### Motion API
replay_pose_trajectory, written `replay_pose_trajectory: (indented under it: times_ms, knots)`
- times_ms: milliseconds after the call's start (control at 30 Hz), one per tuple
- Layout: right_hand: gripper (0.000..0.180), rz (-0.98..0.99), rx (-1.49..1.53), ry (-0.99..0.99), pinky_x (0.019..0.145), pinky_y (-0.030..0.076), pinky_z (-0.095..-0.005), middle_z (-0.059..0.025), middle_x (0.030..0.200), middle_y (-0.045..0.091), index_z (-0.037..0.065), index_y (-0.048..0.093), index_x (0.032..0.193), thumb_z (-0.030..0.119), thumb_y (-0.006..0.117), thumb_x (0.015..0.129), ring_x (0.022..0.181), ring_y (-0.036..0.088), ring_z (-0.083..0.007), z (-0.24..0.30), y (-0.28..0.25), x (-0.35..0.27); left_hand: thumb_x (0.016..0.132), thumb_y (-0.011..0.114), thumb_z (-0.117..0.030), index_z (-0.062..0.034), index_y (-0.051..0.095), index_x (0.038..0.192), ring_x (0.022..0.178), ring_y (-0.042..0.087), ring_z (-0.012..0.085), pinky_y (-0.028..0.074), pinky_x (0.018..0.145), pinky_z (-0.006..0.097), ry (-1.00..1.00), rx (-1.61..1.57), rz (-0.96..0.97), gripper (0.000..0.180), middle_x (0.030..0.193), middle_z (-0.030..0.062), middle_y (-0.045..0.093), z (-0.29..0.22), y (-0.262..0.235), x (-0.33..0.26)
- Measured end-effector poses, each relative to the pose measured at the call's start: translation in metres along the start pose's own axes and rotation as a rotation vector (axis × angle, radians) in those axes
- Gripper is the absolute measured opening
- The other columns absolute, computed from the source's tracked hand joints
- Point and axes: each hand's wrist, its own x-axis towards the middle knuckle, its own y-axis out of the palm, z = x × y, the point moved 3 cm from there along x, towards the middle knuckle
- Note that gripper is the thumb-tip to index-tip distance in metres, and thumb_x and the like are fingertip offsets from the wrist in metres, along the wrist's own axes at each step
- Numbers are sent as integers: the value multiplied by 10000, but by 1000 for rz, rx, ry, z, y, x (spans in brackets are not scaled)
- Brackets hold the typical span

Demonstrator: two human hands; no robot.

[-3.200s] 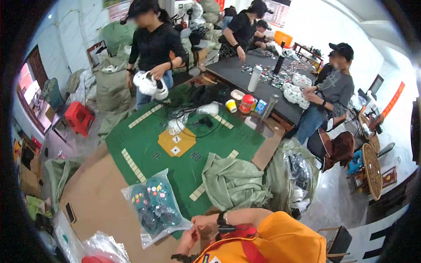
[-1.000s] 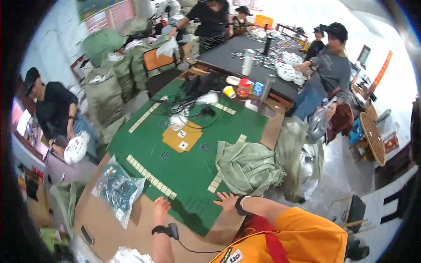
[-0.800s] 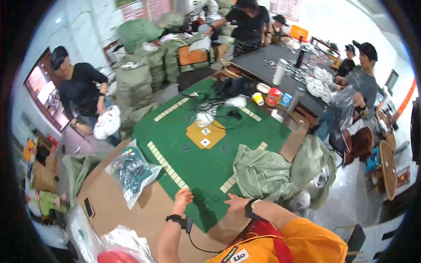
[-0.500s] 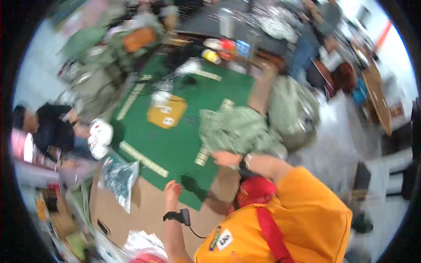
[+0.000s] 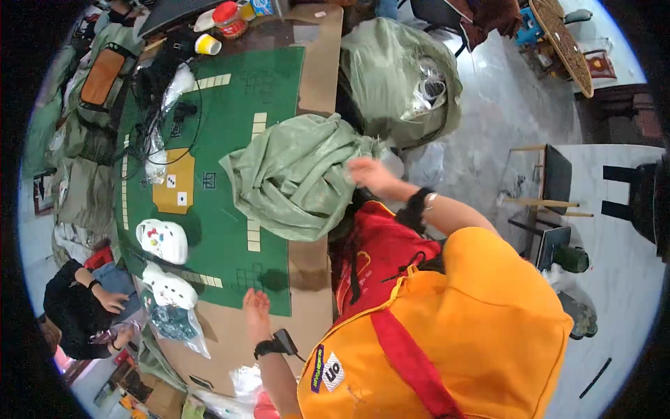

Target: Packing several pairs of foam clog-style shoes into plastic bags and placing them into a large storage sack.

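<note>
My right hand (image 5: 370, 174), with a black band on its wrist, grips the edge of a crumpled green woven sack (image 5: 293, 174) lying on the green game mat (image 5: 223, 140). My left hand (image 5: 255, 307), with a small device strapped to its wrist, rests flat with fingers apart on the brown cardboard border (image 5: 307, 265) by the mat's edge. It holds nothing. My orange shirt and a red strap fill the lower right.
A second green sack (image 5: 401, 73) stands open beside the table with clear plastic inside. Rows of pale tiles, a yellow centre square (image 5: 174, 181), cables, two white dotted objects (image 5: 162, 241) and a plastic bag (image 5: 174, 325) lie on the table. A person in black (image 5: 77, 307) crouches nearby.
The view has swung and turned. My right hand has reached onto the green sack. My left hand stays flat near the mat's edge. The person in black has brought white objects to the table.
</note>
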Motion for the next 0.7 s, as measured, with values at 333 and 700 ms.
replay_pose_trajectory:
  times_ms: [333, 700]
  knots:
    - [272, -816, 192, 367, 427, 356, -216, -25, 721, 527, 72, 493, 1040, 156, 508, 782, 588, 497, -112, -96, -207, -136, 835, 503, -175, -67, 458, 1104, 783, 530, 168, 441, 667, 301, 237, 165, 205, 294, 894, 62, 543, -59, 99, 5]
    - [369, -163, -7, 436, 621, 402, -298, -4, 902, 538, 139, 443, 1121, 233, 535, 776, 767, 513, -131, -97, -114, -92, 838, 495, -164, -72, 497, 1029, 739, 543, 137, 444, 606, 263, 222, 149, 285, 213, 844, 42, 540, -13, 78, -22]
